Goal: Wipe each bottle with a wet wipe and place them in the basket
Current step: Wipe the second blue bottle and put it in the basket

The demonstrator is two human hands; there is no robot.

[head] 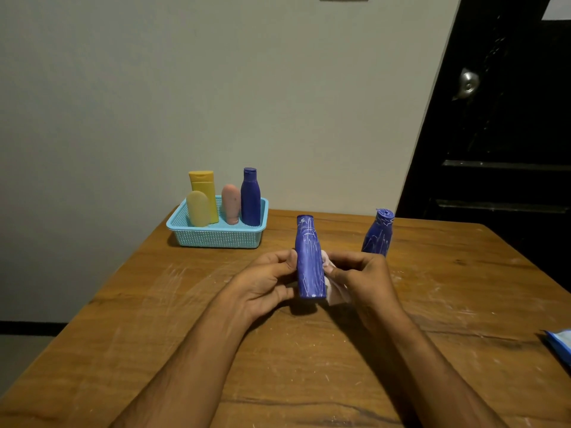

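Bench: worn brown wooden bench (216,350), its top marked with pale scratches and white smears.
Packet: corner of a blue and white plastic packet (560,344) lying at the right edge of the bench, cut off by the frame.
Left grip: left hand (262,282) grasps the held bottle from its left side, thumb and curled fingers closed against the bottle's body.
Right grip: right hand (361,276) pinches a crumpled white wet wipe (335,293) and presses it against the right side of the held bottle; fingers curled round the wipe.
Held bottle: tall blue plastic bottle streaked with white marks (309,261), upright between both hands, raised just above the bench, cap end up.
Second bottle: shorter blue plastic bottle with white streaks (378,234), standing on the bench behind the right hand, apart from the held bottle.
Basket: light blue perforated plastic basket (216,237) at the far left of the bench, near the wall.
Basket contents: pale yellow rounded bottle (197,211), taller yellow flat-capped bottle (205,186), pink rounded bottle (230,203) and clean dark blue bottle (250,199), all upright.
Background: plain grey wall (185,88); dark door (509,134) with a metal knob (468,83) at the right.
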